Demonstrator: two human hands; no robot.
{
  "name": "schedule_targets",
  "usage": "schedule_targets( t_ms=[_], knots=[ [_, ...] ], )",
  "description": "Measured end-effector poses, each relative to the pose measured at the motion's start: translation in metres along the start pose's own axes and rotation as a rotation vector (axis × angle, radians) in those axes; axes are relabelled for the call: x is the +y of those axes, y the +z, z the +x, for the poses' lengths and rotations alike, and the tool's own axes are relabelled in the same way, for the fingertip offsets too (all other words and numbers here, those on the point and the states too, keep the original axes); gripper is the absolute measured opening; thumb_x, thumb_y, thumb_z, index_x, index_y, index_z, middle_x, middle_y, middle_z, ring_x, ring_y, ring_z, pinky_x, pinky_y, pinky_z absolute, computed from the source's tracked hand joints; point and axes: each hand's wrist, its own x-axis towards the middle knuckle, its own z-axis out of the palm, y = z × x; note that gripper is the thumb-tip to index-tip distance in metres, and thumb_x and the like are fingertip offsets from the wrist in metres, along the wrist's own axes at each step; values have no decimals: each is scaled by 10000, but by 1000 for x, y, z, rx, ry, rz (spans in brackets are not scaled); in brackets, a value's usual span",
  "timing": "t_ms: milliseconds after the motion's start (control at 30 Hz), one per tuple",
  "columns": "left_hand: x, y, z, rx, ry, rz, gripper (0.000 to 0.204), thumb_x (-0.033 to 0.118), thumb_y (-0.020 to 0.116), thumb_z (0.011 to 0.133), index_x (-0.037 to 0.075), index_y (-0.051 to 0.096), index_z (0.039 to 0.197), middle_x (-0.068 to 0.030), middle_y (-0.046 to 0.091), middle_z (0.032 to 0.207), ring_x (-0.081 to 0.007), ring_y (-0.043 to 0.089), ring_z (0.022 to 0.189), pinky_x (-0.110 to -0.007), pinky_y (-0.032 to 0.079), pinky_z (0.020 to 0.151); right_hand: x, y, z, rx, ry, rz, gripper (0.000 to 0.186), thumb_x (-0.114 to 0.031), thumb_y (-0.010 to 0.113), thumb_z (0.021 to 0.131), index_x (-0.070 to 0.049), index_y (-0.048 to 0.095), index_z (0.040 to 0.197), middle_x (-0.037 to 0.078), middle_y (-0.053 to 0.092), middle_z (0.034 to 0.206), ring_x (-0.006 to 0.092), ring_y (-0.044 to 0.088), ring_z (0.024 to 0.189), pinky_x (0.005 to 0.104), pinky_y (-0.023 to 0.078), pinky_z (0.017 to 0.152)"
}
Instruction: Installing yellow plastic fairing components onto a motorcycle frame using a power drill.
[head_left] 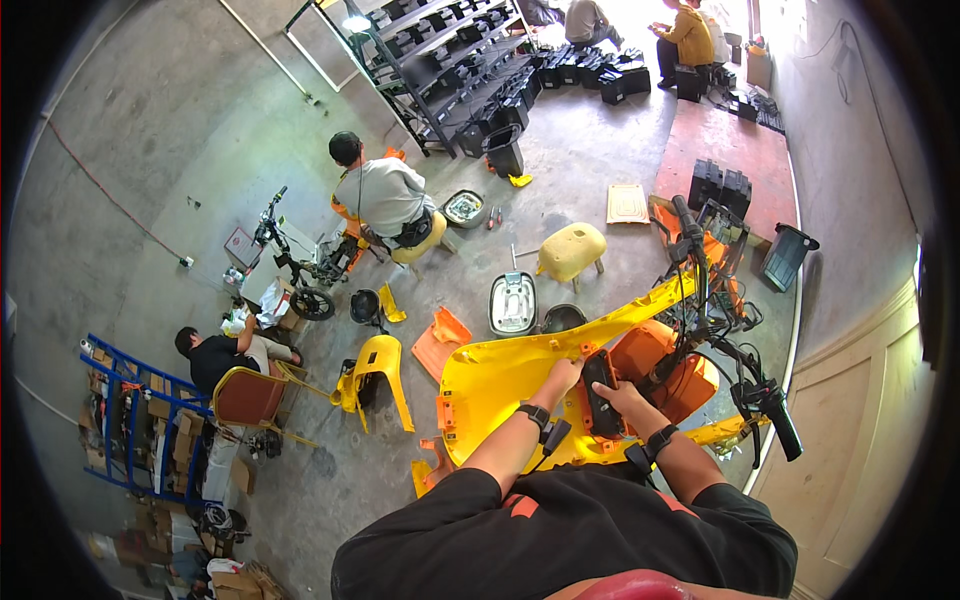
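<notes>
In front of me is a large yellow body panel (500,365), with orange parts (645,350) and handlebars (690,235) beside it on the right. My right hand (622,398) is closed on a long black part (602,392) with rounded ends, its thumb lying over the near face. This part sits against an orange piece inside the panel. Just left of it, my left hand (565,376) is at the panel; its fingertips are hidden, so I cannot tell whether it grips anything. Both wrists wear black straps with small devices.
A yellow stool (572,250) stands ahead, near a white-and-black tray-like part (513,303). An orange panel (440,340) and yellow fender (380,375) lie left. Two people sit working at left; others are far back by a shelf rack (440,70). A dark bin (788,257) stands right.
</notes>
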Motion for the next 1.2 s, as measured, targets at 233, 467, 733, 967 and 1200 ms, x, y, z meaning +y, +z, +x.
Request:
schedule_targets(
  t_ms=[233, 467, 733, 967, 1200],
  knots=[
    [2, -2, -6, 120, 80, 50, 403, 325, 588, 920, -61, 638, 1028, -252, 665, 1018, -405, 630, 975, -427, 482, 825, -17, 1, -14, -15, 65, -33, 515, -350, 695, 869, 33, 578, 1192, 111, 664, 1015, 223, 647, 871, 336, 511, 770],
    [15, -8, -28, 221, 159, -59, 290, 238, 698, 849, -36, 646, 928, -193, 687, 904, -333, 659, 835, -378, 494, 759, -18, 1, -13, 46, 69, -149, 533, -385, 710, 851, 55, 597, 1130, 120, 684, 934, 225, 675, 786, 333, 532, 705],
    [17, -12, -41, 131, 238, -104, 255, 229, 719, 830, -15, 691, 900, -161, 704, 860, -270, 664, 774, -353, 487, 709, 1, 0, -1, 7, 12, -50, 542, -371, 719, 847, 71, 586, 1132, 128, 681, 926, 228, 674, 777, 341, 530, 677],
    [13, -7, -27, 162, 152, -95, 287, 246, 692, 852, -28, 678, 940, -170, 701, 881, -301, 670, 820, -371, 489, 726, -9, 1, -10, 4, 7, -69, 574, -402, 701, 855, 69, 570, 1155, 141, 675, 964, 237, 674, 796, 345, 530, 696],
    [14, -11, -33, 219, 183, -48, 314, 259, 677, 863, -38, 655, 963, -188, 692, 900, -335, 662, 863, -389, 491, 751, -28, 5, -23, 27, 49, -163, 527, -373, 693, 867, 61, 580, 1145, 128, 678, 953, 228, 673, 789, 330, 524, 692]
  ],
)
